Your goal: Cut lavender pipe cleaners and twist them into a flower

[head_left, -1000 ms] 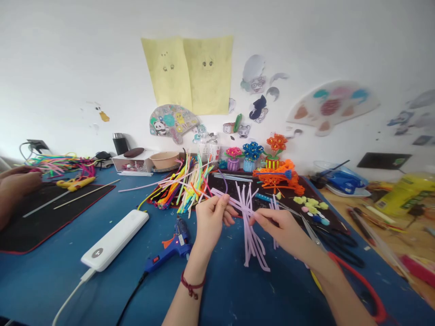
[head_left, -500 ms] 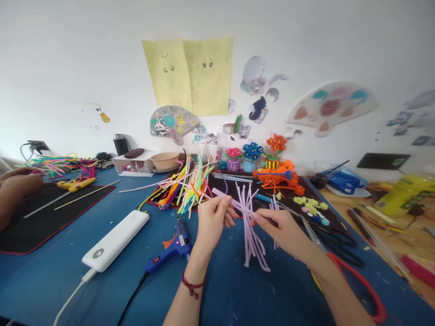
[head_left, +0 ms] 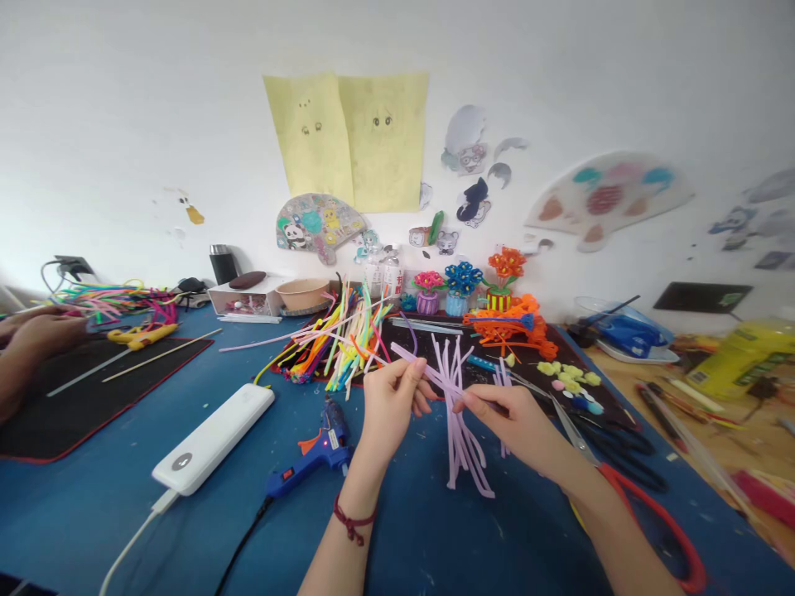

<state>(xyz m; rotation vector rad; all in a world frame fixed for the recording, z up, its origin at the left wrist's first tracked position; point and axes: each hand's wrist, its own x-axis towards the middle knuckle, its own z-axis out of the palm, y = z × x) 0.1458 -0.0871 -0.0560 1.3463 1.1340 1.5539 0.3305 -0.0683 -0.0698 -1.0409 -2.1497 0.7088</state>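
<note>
My left hand [head_left: 397, 393] pinches several light purple pipe cleaners between thumb and forefinger, their ends pointing up and left. My right hand [head_left: 503, 418] is closed on the other end of these strands, thumb against forefinger. Between the hands, a bunch of purple pipe cleaners [head_left: 458, 443] lies crosswise under the held ones, fanning out above and below. More short purple pipe cleaners [head_left: 504, 377] lie just beyond my right hand. Large scissors with a red handle [head_left: 658, 521] lie partly beneath my right forearm. Left of my left forearm rests a blue glue gun [head_left: 320, 455].
A white power bank [head_left: 214, 439] with a cable lies at left. Behind my hands spreads a heap of coloured pipe cleaners [head_left: 348, 339]. Small flower pots [head_left: 456, 302] line the wall. At far left, another person's hands [head_left: 46, 339] work near a yellow glue gun [head_left: 142, 335].
My right fingertips have shifted very slightly left along the purple strands. The view has tilted a little; otherwise everything stays put.
</note>
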